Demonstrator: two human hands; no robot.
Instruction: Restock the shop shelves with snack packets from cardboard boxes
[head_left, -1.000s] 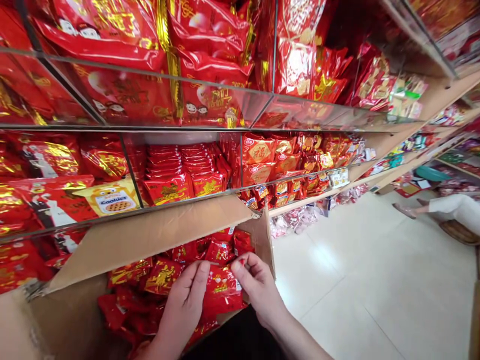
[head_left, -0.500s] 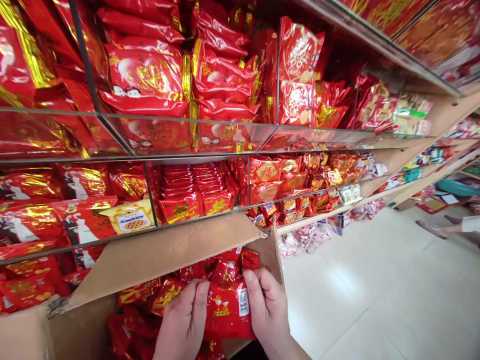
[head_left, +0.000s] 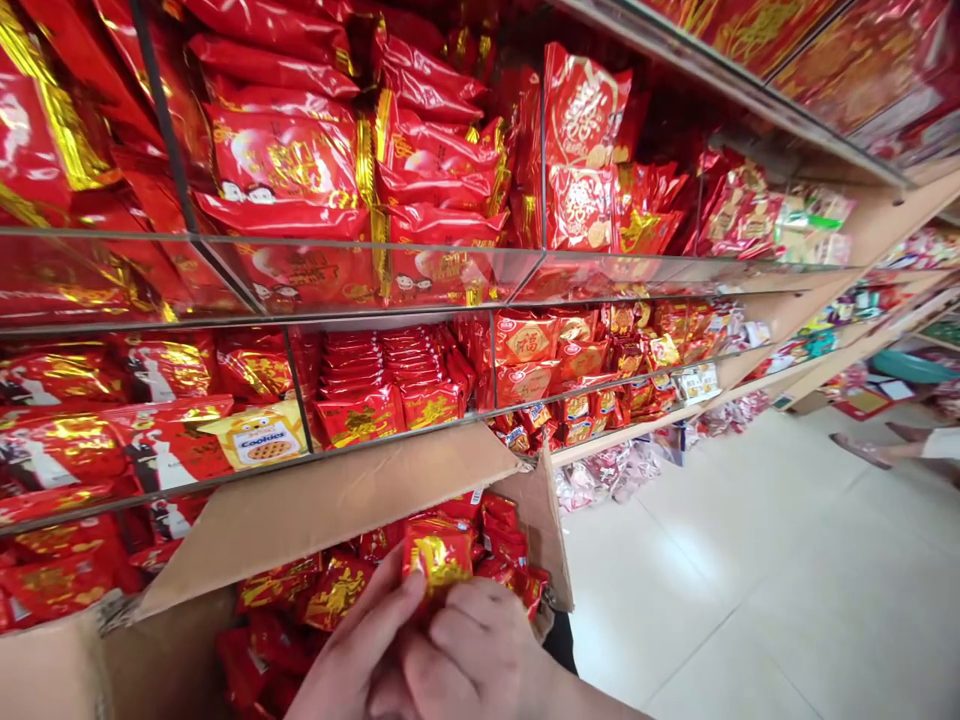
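Low in the view, my left hand [head_left: 367, 635] and my right hand [head_left: 480, 645] are close together over an open cardboard box [head_left: 360, 490]. Between them a small red snack packet [head_left: 439, 555] with gold print sticks up. My left thumb presses against its left side. The right hand is curled closed at its lower edge, its fingertips hidden. How many packets are in my hands I cannot tell. More loose red packets [head_left: 334, 590] fill the box beneath and around the hands.
Behind the box, shelves hold red packets [head_left: 360, 410] in rows split by dark dividers and a clear front strip [head_left: 337, 270]. A yellow cookie packet [head_left: 259, 435] lies on the left. Pale floor tiles [head_left: 720, 560] stretch to the right, where a person's legs [head_left: 877, 445] show.
My hands have come together. The packet stretched between them, its barcode showing, now shows a gold-printed face, and my right hand has curled in toward the left.
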